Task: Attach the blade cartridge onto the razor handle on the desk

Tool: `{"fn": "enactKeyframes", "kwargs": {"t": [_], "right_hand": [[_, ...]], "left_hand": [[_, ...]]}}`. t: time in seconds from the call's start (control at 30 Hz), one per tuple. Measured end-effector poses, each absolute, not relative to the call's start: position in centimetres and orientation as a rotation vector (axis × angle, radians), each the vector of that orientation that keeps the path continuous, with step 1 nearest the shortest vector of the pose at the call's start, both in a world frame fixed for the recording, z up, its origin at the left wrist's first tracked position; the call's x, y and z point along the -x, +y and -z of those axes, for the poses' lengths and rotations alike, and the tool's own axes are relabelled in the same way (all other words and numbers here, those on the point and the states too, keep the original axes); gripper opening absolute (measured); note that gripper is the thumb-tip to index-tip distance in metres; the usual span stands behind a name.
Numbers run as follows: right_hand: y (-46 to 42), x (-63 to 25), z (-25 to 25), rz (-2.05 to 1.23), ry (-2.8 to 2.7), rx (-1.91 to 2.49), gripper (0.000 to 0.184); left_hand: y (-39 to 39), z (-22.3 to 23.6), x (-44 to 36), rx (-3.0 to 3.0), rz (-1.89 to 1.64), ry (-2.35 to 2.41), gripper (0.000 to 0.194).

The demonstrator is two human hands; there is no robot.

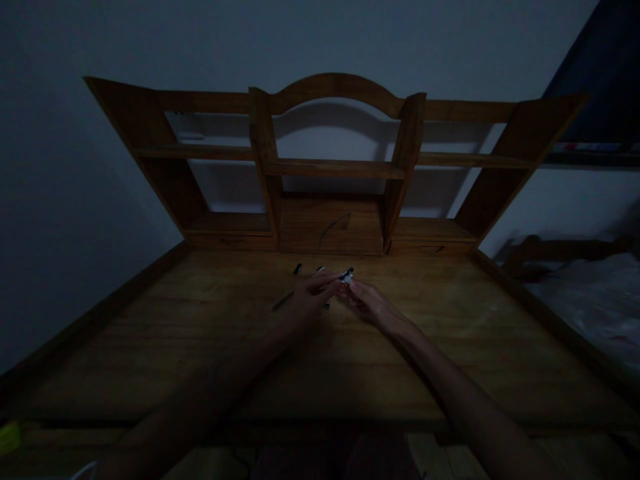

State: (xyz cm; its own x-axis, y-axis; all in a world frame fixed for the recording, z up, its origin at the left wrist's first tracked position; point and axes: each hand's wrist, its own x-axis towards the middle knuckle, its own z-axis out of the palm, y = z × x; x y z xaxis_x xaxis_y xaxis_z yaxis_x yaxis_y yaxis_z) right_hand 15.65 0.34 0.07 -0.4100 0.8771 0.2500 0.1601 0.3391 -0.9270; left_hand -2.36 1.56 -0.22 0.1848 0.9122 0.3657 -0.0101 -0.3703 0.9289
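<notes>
Both of my hands meet over the middle of the wooden desk. Between their fingertips is a small shiny metallic piece with a dark end [347, 275]; its kind is too small and dim to make out. My left hand [313, 293] is closed on its left side, and my right hand [367, 299] pinches it from the right. Beside my left hand lies a thin stick-like object [283, 299], partly covered by the hand. Just beyond are a small dark piece [298, 269] and a small pale piece [321, 269]. Another tiny piece [327, 305] lies below my fingers.
The dim wooden desk [200, 347] has raised side edges. A wooden shelf unit [334, 169] with drawers [434, 249] stands along its back against the wall. At the right are a wooden chair or bed rail [565, 249] and pale plastic-like material [590, 300].
</notes>
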Motion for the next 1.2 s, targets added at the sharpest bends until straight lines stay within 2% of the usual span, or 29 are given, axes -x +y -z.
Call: {"fn": "enactKeyframes", "kwargs": {"t": [0.33,1.2], "right_hand": [[0.5,-15.7,0.2,-0.871,-1.969,0.928,0.028],[0.4,-15.3,0.1,-1.04,-1.901,0.864,0.024]], "left_hand": [[1.3,0.1,2.3,-1.607,-1.351,0.884,0.026],[1.3,0.0,2.0,-1.613,-1.401,0.892,0.023]]}}
